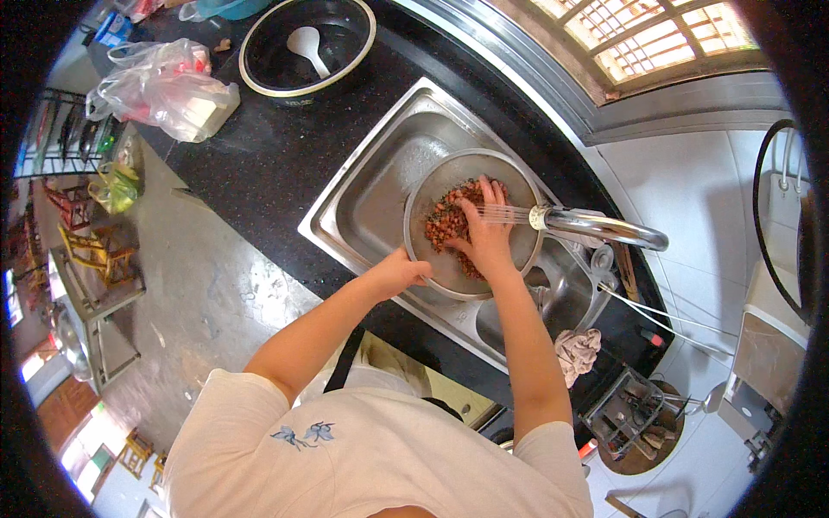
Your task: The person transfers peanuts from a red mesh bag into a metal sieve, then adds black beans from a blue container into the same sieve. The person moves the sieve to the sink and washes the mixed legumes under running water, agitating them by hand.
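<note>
A round grey metal bowl (420,200) rests over the steel double sink (373,177). Inside it lies a heap of small reddish-brown pieces (446,221) mixed with dark bits; their kind is not clear. My left hand (399,274) grips the near-left rim of the bowl, thumb on top, other fingers hidden beneath. With fingers spread, my right hand (489,235) is down in the bowl, touching the pieces. From the spout of a curved chrome faucet (596,226) at the right, water streams over the back of that hand.
A black basin (259,65) with a white rice paddle (309,50) stands at the back left, near plastic bags (160,82). To the right are a crumpled rag (577,354), a dark utensil rack (626,414) and white hoses. Black counter (250,164) surrounds the sink.
</note>
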